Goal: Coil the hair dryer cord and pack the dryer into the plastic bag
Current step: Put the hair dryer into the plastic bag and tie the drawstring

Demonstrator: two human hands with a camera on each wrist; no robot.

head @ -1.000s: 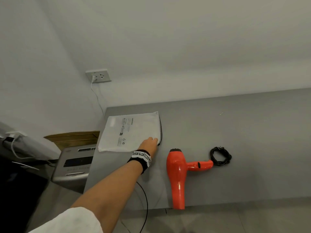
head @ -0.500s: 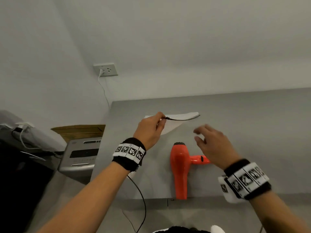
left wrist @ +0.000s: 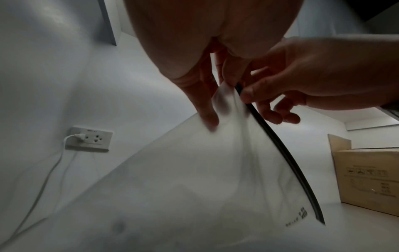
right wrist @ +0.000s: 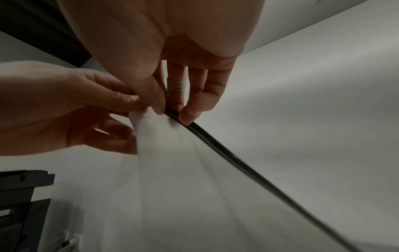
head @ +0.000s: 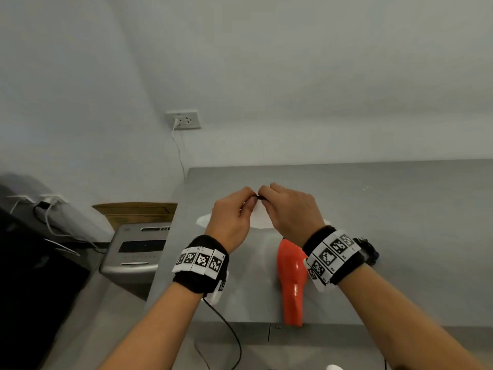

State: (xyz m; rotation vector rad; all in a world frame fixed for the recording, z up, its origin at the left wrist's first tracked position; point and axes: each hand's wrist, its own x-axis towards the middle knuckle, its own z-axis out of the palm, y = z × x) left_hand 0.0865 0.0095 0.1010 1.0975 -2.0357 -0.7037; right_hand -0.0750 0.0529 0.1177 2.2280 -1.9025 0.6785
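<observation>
Both hands hold up the frosted white plastic bag [head: 257,218] above the grey table [head: 400,209]. My left hand [head: 249,201] pinches its top corner, and my right hand [head: 264,198] pinches the black zip strip [right wrist: 237,156] right beside it. In the left wrist view the bag [left wrist: 194,179] hangs down from the fingers with the zip strip [left wrist: 291,162] along its right edge. The orange hair dryer [head: 292,279] lies on the table under my right wrist, nozzle at the front edge. Its coiled black cord [head: 370,252] shows just behind that wrist.
A wall socket [head: 184,119] with a white plug is on the back wall. Left of the table stand a grey machine [head: 136,249] and a cardboard box [head: 136,210]. A thin black cable [head: 226,324] hangs from my left wrist past the table's front edge.
My left hand lifted the bag off the table by its zip corner. My right hand came in from the right and now pinches the zip beside the left.
</observation>
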